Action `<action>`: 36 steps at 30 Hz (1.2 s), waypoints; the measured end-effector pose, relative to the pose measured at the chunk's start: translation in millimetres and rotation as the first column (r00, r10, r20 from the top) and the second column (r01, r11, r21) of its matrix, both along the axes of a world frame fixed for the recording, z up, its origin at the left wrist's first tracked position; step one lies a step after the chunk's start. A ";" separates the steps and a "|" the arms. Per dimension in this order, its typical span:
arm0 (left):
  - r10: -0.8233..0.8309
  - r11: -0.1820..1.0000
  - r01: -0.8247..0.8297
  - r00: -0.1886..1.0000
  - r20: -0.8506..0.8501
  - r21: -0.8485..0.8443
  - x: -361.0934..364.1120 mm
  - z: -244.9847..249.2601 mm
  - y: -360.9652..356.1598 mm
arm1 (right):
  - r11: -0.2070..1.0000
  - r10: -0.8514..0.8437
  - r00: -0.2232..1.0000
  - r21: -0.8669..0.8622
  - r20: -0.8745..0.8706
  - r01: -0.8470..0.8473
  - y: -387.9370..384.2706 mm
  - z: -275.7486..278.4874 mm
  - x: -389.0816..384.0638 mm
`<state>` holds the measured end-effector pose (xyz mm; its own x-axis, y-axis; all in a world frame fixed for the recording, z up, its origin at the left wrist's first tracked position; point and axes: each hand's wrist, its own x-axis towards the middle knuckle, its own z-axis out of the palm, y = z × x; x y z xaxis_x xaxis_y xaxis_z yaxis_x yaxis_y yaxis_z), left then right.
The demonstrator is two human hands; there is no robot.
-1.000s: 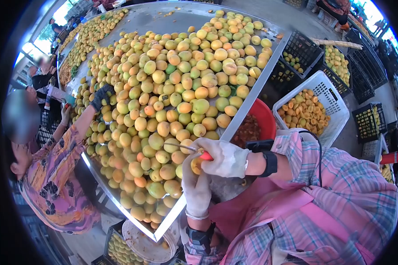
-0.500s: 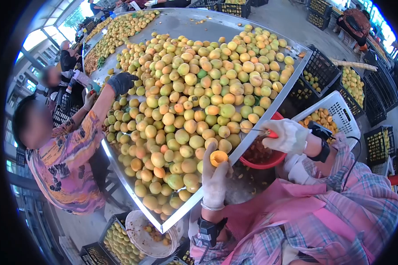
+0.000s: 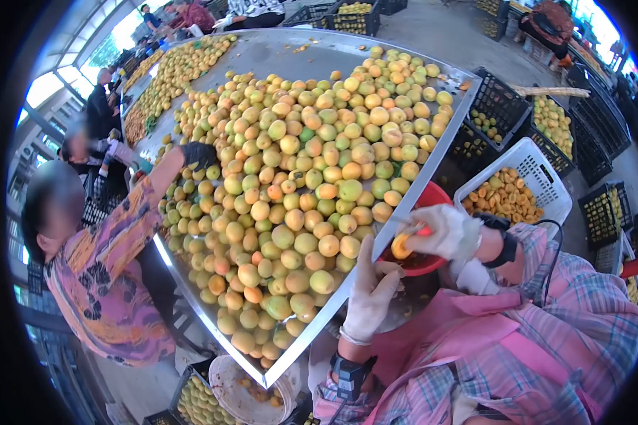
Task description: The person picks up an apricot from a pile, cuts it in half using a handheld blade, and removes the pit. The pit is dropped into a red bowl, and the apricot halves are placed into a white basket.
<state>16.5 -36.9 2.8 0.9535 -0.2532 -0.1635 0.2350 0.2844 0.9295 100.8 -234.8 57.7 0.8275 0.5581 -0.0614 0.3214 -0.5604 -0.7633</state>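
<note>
My right hand (image 3: pixel 443 232), in a white glove, is closed on a red-handled tool (image 3: pixel 424 231) with a thin metal shaft. A hollowed orange apricot half (image 3: pixel 402 246) is at the same fingertips, above the red bowl (image 3: pixel 432 193). My left hand (image 3: pixel 371 294), gloved too, is beside the table's metal rim (image 3: pixel 312 320) with fingers apart; I see nothing in it. Whole yellow-green and orange apricots (image 3: pixel 290 219) are heaped on the metal table. The bowl's contents are partly hidden by my right hand.
A white basket (image 3: pixel 549 180) of apricot halves stands right of the bowl. Black crates (image 3: pixel 505 106) lie beyond it. A white bucket (image 3: pixel 227 382) is below the table corner. Across the left edge, a co-worker's dark-gloved hand (image 3: pixel 200 154) reaches into the fruit.
The apricot half has gone from my left hand to my right hand at the bowl. My left fingers have spread. The view has shifted slightly.
</note>
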 end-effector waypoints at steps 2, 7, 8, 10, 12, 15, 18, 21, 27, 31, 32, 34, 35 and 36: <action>0.024 1.000 -0.024 0.999 0.048 0.016 0.0 0.4 3.6 | 0.982 -0.186 0.982 -0.014 0.033 0.186 -34.8 3.9 9.0; 0.057 0.997 -0.059 0.997 0.051 0.041 -2.0 -7.7 8.7 | 0.620 -0.291 0.912 -0.670 0.288 0.409 -133.3 37.6 12.7; 0.052 0.998 -0.053 0.998 0.041 0.030 -2.2 -9.5 9.2 | 0.621 -0.284 0.913 -0.670 0.292 0.407 -145.4 40.5 13.5; 0.077 0.996 -0.078 0.996 0.035 0.040 -1.3 -8.4 8.9 | 0.631 -0.386 0.890 -0.634 0.243 0.447 -158.0 46.4 15.6; 0.098 0.994 -0.100 0.995 0.026 0.054 0.6 -5.1 7.4 | 0.773 -0.378 0.893 -0.449 0.243 0.449 -144.5 43.3 21.1; 0.145 0.986 -0.142 0.989 -0.030 0.085 5.3 0.4 6.3 | 0.933 -0.317 0.945 -0.153 0.077 0.325 -84.8 52.1 37.5; 0.143 0.988 -0.140 0.989 -0.047 0.069 8.1 -0.4 7.8 | 0.962 -0.234 0.969 -0.165 -0.084 0.218 -5.8 66.5 59.4; 0.134 0.990 -0.133 0.991 -0.020 0.050 8.7 -3.4 10.9 | 0.999 -0.032 0.999 0.000 0.032 0.032 59.4 27.4 100.7; 0.097 0.995 -0.099 0.994 0.041 0.031 5.2 -14.4 17.2 | 0.984 0.063 0.985 -0.176 0.159 -0.035 175.2 -15.4 164.7; 0.102 0.995 -0.102 0.994 0.045 -0.016 1.8 -12.4 23.7 | 0.921 0.155 0.970 -0.382 0.188 -0.073 219.7 -38.8 199.9; 0.098 0.995 -0.097 0.995 0.034 -0.025 0.6 -11.1 25.5 | 0.901 0.151 0.972 -0.429 0.182 -0.060 227.6 -51.5 210.4; 0.089 0.996 -0.088 0.996 0.014 -0.017 -1.7 -12.0 30.4 | 0.872 0.138 0.978 -0.488 0.155 -0.046 241.8 -57.5 219.2; 0.095 0.995 -0.095 0.995 0.011 -0.020 -1.7 -11.8 33.1 | 0.870 0.145 0.978 -0.491 0.151 -0.053 246.3 -60.4 224.2; 0.084 0.996 -0.084 0.996 0.023 -0.002 -2.3 -11.6 35.2 | 0.821 0.214 0.972 -0.557 0.098 -0.125 248.8 -48.8 220.4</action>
